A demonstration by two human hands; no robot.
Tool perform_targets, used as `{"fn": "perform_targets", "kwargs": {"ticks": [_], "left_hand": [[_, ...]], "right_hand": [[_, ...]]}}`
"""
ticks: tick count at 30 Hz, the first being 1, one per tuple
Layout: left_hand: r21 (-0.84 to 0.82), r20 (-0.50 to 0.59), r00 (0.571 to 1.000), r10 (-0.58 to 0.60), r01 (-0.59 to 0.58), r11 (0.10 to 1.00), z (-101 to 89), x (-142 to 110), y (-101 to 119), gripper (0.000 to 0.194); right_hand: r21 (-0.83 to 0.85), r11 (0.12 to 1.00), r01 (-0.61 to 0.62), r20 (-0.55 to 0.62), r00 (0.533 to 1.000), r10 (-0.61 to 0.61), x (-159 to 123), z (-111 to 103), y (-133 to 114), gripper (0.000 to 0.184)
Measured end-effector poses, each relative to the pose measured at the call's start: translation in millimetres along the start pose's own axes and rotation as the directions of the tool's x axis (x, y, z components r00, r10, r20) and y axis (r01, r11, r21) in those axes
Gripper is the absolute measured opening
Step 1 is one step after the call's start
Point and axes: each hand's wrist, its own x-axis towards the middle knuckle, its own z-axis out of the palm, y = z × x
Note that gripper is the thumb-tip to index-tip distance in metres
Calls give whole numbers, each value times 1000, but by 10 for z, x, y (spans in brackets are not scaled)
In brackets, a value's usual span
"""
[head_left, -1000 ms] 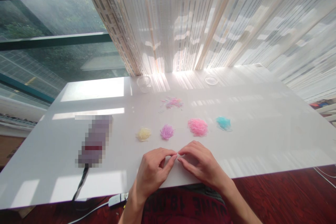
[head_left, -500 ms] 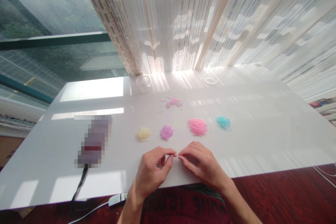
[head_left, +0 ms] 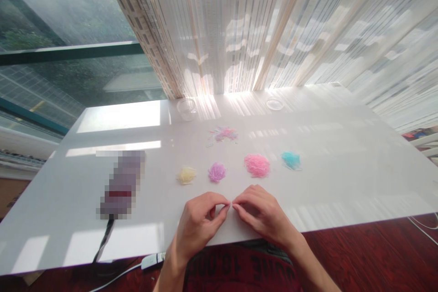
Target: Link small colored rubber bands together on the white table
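My left hand [head_left: 200, 221] and my right hand [head_left: 262, 212] meet fingertip to fingertip over the near edge of the white table [head_left: 342, 164]. Both are pinched closed on something too small to make out. Just beyond them lie four small heaps of thin loops in a row: yellow [head_left: 186, 174], purple [head_left: 217, 172], pink [head_left: 257, 165] and teal [head_left: 291, 160]. A loose mixed scatter of loops [head_left: 224, 134] lies farther back.
A blurred dark device [head_left: 121, 185] with a cable lies at the left of the table. A clear cup [head_left: 186, 108] and a clear lid [head_left: 275, 103] stand at the far edge, under sheer curtains. Dark red floor shows at the right.
My left fingers have curled in slightly; both hands stay pinched together at the same spot.
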Motion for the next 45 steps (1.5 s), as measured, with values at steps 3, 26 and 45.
{"fn": "perform_targets", "kwargs": {"ticks": [3, 26, 45], "left_hand": [[5, -7, 1000, -10, 10, 1000, 3, -7, -2, 8], [114, 6, 1000, 16, -17, 993, 24, -15, -25, 9], [43, -53, 994, -93, 96, 994, -13, 14, -44, 18]], "right_hand": [[-5, 1000, 1, 0, 1000, -1, -2, -5, -7, 11], [-17, 1000, -5, -12, 1000, 5, 9, -6, -14, 13], [-285, 943, -171, -452, 891, 25, 129, -501, 165, 10]]}}
